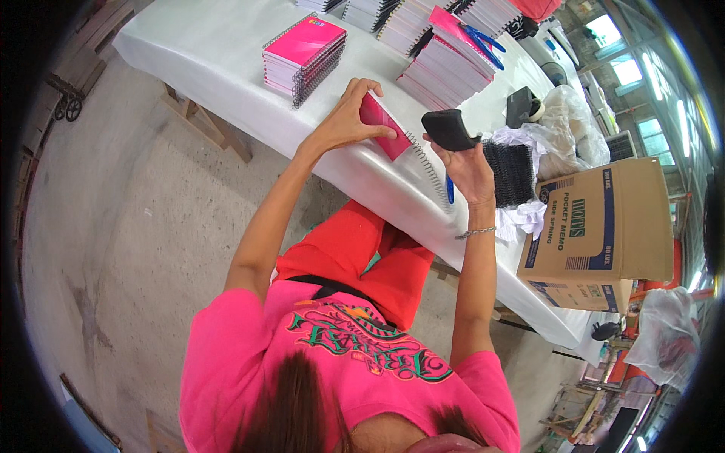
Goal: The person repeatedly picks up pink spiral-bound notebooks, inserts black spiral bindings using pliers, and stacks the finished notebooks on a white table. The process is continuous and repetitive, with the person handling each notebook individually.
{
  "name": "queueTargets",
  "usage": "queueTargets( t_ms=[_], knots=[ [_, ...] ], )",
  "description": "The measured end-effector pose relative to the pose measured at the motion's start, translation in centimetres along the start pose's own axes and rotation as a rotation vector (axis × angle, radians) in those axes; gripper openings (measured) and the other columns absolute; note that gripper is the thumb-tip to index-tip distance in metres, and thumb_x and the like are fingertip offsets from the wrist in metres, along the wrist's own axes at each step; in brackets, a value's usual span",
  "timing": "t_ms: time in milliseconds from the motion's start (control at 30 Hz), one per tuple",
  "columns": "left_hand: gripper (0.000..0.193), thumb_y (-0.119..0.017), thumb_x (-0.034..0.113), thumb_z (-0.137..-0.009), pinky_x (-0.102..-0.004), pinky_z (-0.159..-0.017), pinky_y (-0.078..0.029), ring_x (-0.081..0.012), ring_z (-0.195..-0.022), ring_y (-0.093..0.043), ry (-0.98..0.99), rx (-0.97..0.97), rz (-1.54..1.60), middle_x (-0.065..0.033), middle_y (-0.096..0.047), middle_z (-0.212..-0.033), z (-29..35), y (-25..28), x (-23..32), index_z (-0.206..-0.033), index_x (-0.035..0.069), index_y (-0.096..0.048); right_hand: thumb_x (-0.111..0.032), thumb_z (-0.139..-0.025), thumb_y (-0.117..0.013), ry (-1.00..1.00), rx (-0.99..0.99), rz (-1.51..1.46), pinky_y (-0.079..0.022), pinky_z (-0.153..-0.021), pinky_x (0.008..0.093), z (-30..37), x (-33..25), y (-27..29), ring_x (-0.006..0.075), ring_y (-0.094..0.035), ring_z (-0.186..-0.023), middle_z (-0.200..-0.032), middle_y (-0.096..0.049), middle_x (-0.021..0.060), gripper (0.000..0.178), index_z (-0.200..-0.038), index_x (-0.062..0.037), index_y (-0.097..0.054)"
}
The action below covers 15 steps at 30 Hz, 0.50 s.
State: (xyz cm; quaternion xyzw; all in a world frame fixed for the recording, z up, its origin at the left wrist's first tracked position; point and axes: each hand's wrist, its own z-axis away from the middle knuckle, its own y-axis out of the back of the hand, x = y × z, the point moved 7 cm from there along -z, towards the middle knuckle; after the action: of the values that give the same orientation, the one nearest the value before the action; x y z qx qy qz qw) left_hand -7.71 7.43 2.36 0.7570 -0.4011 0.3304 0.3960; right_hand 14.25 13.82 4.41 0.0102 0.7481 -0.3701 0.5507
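Note:
My left hand [346, 121] grips a small pink-covered notebook [384, 127] by its edges, thumb on the near side and fingers on the far side. A thin wire coil [427, 164] stretches from the notebook's right end toward the table's front edge. My right hand [470, 170] is closed round a black, curved, block-like object [451, 130] whose kind I cannot make out. This object is held up just right of the notebook. Below it, a slim blue piece [450, 190] shows at the table edge, partly hidden by my right hand.
A stack of pink spiral notebooks [306, 49] stands farther left on the white-covered table [219, 45]. Beyond my hands sit more page stacks [442, 72] with blue-handled pliers [483, 44] on top. Black coils [509, 174], a plastic bag [570, 124] and a cardboard box [596, 226] are at right.

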Motion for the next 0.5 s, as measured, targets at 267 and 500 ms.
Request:
queueTargets(
  t_ms=[267, 500],
  knots=[
    [0.074, -0.089, 0.036, -0.065, -0.0335, -0.095, -0.041, -0.0217, -0.108, -0.048, 0.006, -0.027, 0.025, -0.0066, -0.045, -0.116, -0.1, -0.2, 0.1, -0.119, 0.011, -0.045, -0.024, -0.085, -0.074, -0.349, 0.285, 1.091, -0.044, -0.099, 0.0318, -0.1, -0.9, 0.9, 0.0213, -0.060, -0.107, -0.113, -0.063, 0.0143, 0.027, -0.099, -0.0030, -0.063],
    [0.077, -0.090, 0.033, -0.064, -0.0326, -0.098, -0.039, -0.0204, -0.111, -0.047, 0.001, -0.036, 0.090, -0.0073, -0.047, -0.120, -0.2, -0.6, 0.1, -0.122, 0.010, -0.045, -0.031, -0.083, -0.075, -0.300, 0.416, 1.244, -0.043, -0.078, 0.0248, -0.3, -1.9, 0.8, 0.0101, -0.056, -0.088, -0.092, -0.066, 0.0055, 0.034, -0.101, -0.0026, -0.067]
  ],
)
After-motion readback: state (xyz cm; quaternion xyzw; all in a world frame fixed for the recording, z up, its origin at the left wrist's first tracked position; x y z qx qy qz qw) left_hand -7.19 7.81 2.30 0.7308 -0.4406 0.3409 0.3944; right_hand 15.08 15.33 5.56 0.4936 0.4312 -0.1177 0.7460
